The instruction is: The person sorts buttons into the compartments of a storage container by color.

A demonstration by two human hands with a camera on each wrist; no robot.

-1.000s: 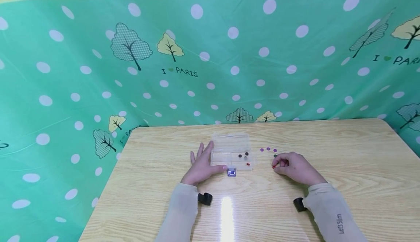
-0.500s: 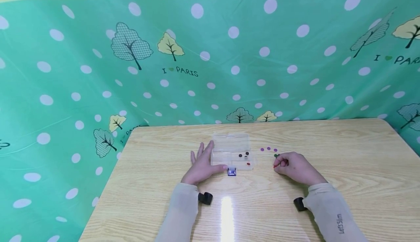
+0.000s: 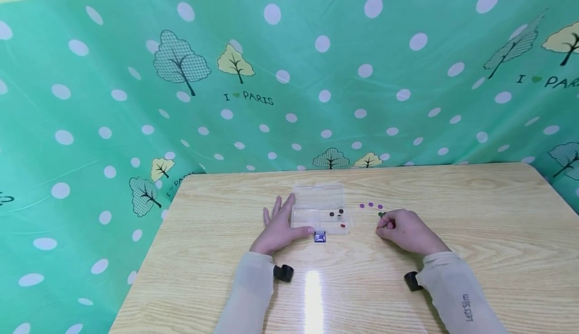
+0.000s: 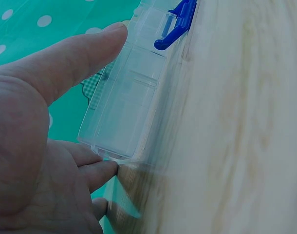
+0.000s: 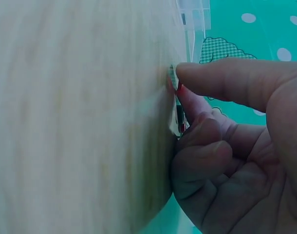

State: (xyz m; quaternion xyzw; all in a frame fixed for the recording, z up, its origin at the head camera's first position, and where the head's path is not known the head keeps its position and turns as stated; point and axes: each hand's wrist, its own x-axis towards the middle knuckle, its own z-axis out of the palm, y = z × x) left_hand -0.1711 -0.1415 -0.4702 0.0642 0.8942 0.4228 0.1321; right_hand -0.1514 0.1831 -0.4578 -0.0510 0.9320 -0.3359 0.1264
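Observation:
A clear plastic box (image 3: pixel 305 217) lies with its lid (image 3: pixel 318 196) folded back and a blue latch (image 3: pixel 319 237) at its front. My left hand (image 3: pixel 276 229) steadies its left end, fingers extended along the side and thumb along the front edge. Inside, in the right part, are several small dark discs (image 3: pixel 332 214) and a red piece (image 3: pixel 343 226). To the right, my right hand (image 3: pixel 407 229) pinches a small red piece (image 5: pixel 179 87) between thumb and index finger, low over the table. The fingertips mostly hide it.
Three purple discs (image 3: pixel 371 204) lie in a row beyond the box's right end. Green pieces (image 3: pixel 381 215) show beside the right fingers, partly covered. The wooden table (image 3: pixel 217 283) meets a green patterned curtain (image 3: pixel 253 122) at its back edge.
The right fingertips have shifted slightly, and the red piece between them shows less in the head view. The left hand and the box stay as they were.

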